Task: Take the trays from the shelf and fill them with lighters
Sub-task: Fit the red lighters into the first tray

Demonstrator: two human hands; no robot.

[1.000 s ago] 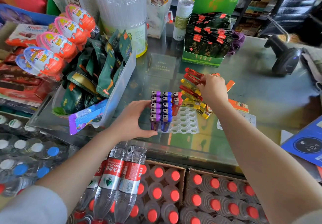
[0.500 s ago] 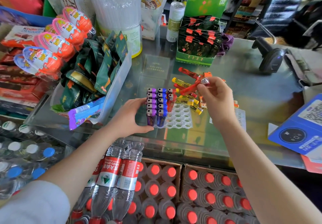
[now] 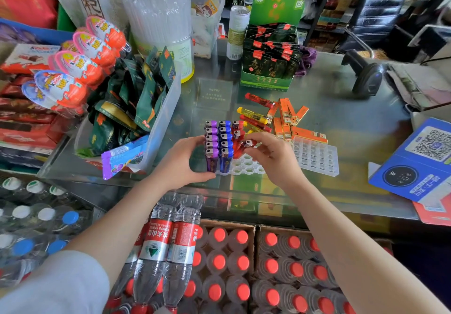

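A white slotted tray (image 3: 246, 168) lies on the glass counter (image 3: 341, 123). It holds a row of purple lighters (image 3: 211, 142), a row of blue lighters (image 3: 225, 142) and a few red ones behind. My left hand (image 3: 181, 164) grips the tray's left side against the purple row. My right hand (image 3: 273, 157) pinches a red lighter (image 3: 241, 147), tilted, just above the tray's third row. Loose red, yellow and orange lighters (image 3: 275, 118) lie in a heap behind. A second clear tray (image 3: 314, 156) lies to the right with nothing in it.
A clear bin of green packets (image 3: 136, 108) stands left of the tray. A green display box (image 3: 268, 64) and a barcode scanner (image 3: 366, 74) are at the back. A blue QR card (image 3: 419, 159) lies right. Bottled water crates (image 3: 244, 265) sit below the counter.
My right hand lifted a red lighter from the loose heap and carried it left and nearer, down to the tray. My left hand stayed on the tray.
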